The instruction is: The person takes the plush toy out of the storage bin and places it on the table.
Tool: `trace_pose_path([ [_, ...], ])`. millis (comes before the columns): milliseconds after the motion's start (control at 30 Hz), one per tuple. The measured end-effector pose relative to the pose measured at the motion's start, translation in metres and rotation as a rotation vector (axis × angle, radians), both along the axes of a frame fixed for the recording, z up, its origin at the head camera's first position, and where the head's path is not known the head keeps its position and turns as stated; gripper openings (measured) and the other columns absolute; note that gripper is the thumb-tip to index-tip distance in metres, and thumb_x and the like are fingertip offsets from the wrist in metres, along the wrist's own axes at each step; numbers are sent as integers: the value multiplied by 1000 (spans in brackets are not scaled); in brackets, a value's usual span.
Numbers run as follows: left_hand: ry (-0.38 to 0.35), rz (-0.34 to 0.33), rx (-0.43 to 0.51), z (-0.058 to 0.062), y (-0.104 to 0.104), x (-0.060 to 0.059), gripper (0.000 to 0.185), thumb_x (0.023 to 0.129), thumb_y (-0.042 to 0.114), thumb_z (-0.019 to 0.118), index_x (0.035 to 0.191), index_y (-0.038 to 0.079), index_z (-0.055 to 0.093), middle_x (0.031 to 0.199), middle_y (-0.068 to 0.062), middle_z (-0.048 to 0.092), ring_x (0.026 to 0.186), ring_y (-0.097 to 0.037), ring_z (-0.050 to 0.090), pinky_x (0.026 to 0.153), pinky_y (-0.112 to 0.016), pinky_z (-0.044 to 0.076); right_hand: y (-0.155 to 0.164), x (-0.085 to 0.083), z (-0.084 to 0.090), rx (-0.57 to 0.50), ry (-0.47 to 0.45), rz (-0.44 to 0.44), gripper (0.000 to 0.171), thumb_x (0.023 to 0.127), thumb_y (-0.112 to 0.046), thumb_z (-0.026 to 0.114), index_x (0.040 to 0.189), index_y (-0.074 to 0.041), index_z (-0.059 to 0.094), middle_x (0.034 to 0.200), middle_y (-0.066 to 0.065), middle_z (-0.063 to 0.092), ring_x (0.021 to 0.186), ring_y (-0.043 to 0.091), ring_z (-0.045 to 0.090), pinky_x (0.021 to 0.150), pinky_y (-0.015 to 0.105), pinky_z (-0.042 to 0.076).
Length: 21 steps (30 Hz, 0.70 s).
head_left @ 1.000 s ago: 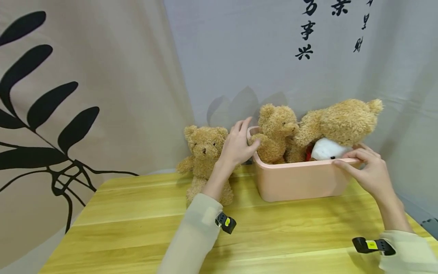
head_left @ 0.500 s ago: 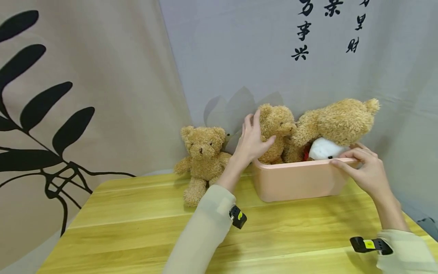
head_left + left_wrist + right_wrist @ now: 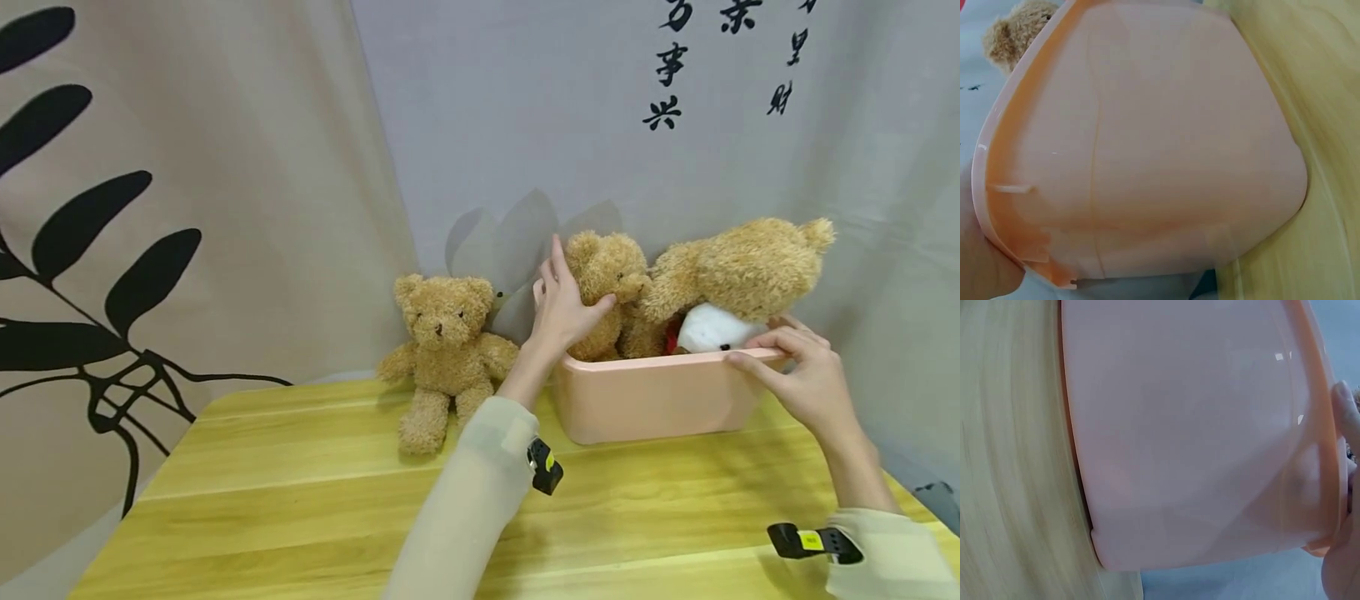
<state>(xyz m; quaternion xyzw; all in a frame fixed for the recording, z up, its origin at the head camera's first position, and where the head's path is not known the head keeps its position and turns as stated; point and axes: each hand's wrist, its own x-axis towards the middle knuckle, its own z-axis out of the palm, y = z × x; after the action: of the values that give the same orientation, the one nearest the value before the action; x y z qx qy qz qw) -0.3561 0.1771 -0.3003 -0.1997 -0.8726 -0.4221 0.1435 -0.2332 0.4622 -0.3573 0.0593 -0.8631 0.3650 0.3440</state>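
Bear (image 3: 603,287) in left hand (image 3: 562,308); right hand (image 3: 795,371) grips bin rim (image 3: 645,365).

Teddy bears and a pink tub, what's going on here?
A person's left hand grips a small teddy bear sitting in a pink tub on a wooden table. The right hand holds the tub's rim. A bigger bear lies across the tub; another bear sits beside it.

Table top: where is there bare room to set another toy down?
The table is bare wood across the front, before the seated bear and the pink bin, and left of that bear. The back right is crowded: the bin brims with bears, the left hand grips one, and the right hand holds the rim.
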Motion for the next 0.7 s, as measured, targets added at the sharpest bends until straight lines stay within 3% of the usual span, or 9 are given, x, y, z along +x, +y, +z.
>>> trace_pose_path([
  [67,-19,3,-33,-1,1,-1,122,87,47,76,160,16,-18,164,-18,20,146,-38,29,121,-50,21,0,0,0,-3,5,-1,18,85,-17,82,91,-4,69,95,-40,54,143,48,32,112,73,15],
  [233,-44,11,-110,-2,2,-3,124,83,62,73,160,27,-17,156,-21,39,134,-37,49,116,-52,31,-1,0,0,-12,-2,2,18,85,-16,82,91,-5,69,94,-39,55,144,46,32,112,73,15],
  [333,-11,8,-205,0,3,-3,114,83,67,69,162,32,-5,151,-19,46,129,-34,54,114,-52,34,-1,0,2,-10,0,-3,18,85,-16,82,91,-5,69,94,-39,55,143,46,32,113,72,16],
  [500,19,24,-356,0,5,-2,101,82,75,64,161,37,14,149,-18,48,136,-30,47,113,-48,35,-1,-1,2,-2,2,-11,19,85,-16,82,91,-3,69,93,-40,55,143,45,34,114,70,18],
  [633,17,26,-370,0,7,0,96,78,77,65,157,40,25,150,-18,43,132,-32,50,113,-48,35,1,-1,1,-3,6,0,19,84,-15,82,91,-3,70,94,-40,55,143,46,33,116,68,14],
  [700,13,20,-355,0,7,1,91,76,76,69,151,38,33,151,-16,39,126,-32,54,106,-47,43,1,-2,0,-3,10,5,19,85,-15,82,91,-3,70,95,-40,55,144,46,32,116,68,13],
])
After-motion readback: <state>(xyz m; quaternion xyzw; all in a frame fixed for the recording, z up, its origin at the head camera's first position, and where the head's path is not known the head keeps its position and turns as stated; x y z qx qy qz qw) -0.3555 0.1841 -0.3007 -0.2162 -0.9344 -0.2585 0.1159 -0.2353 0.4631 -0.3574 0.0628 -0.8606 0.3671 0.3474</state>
